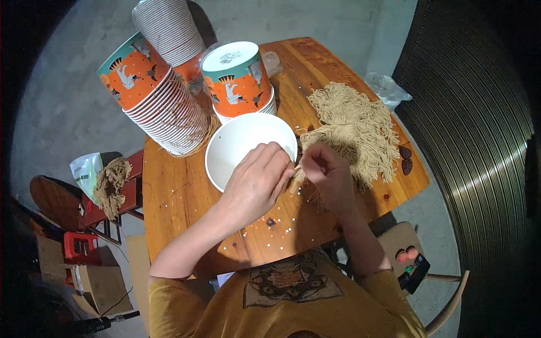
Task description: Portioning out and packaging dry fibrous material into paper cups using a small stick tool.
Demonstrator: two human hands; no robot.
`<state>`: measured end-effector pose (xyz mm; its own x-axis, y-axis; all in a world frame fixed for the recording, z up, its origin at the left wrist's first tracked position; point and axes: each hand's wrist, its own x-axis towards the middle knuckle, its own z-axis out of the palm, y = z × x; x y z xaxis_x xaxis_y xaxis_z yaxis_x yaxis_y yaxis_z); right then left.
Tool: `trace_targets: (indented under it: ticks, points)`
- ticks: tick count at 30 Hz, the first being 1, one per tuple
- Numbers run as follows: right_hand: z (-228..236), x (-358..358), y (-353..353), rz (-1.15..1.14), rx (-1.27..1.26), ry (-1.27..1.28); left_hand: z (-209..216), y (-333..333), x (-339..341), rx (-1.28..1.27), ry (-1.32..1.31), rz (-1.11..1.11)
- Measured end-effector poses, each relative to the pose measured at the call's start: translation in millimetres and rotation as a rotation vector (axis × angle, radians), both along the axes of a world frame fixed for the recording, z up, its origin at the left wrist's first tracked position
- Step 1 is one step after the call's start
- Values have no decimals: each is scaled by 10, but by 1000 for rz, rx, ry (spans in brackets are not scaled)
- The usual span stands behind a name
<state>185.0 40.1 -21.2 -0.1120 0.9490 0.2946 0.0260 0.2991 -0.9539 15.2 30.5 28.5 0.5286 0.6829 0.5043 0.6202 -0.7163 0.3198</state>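
A white paper bucket (pixel 218 160) is tilted on the wooden table in front of me, its open mouth toward me. A small dark hole shows near its left rim. My left hand (pixel 256 174) is closed at the bucket's near right rim, thumb and fingers pinched on a short tan cord (pixel 298 168). Close to its right, my right hand (pixel 328 172) is curled in a pinch at the other end of that cord. Its fingertips are in shadow. A large heap of tan cords (pixel 358 127) lies just beyond my right hand.
Printed orange buckets stand upside down in a stack (pixel 232 84) behind the white one; a taller stack (pixel 163 101) leans at the left. Small white bits dot the wooden table (pixel 186 225). Two dark pieces (pixel 406 159) lie by its right edge. A red bench (pixel 132 172) is at left.
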Motion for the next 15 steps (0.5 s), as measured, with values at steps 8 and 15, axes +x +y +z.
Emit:
trace_targets:
  ticks: [8,15]
  points:
    - [-39,20,14,25,-184,243,-15,7,-20,-21,-11,-2]
    - [0,36,7,21,20,-141,-9,13,-17,28,9,-6]
